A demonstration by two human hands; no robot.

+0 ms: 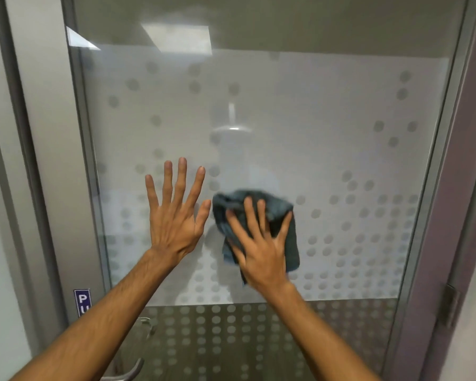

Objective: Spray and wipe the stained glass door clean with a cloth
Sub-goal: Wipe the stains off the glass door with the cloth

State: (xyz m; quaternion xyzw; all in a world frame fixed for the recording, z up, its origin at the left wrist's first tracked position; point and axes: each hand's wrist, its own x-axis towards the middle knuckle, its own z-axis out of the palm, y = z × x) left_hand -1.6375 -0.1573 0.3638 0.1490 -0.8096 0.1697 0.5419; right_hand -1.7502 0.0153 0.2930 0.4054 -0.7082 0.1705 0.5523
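The glass door [327, 111] fills the view, frosted with a pattern of grey dots. My left hand [173, 215] lies flat against the glass with its fingers spread and holds nothing. Just to its right, my right hand [261, 248] presses a crumpled dark blue-grey cloth [280, 207] flat against the pane with straight, spread fingers. The cloth sticks out above and to the right of that hand. No spray bottle is in view.
A metal door frame [80, 133] runs down the left side, with a blue push sign [81, 302] on it. A curved metal door handle [134, 369] sits at the bottom left. A hinge [449, 305] is on the purple-grey frame at the right.
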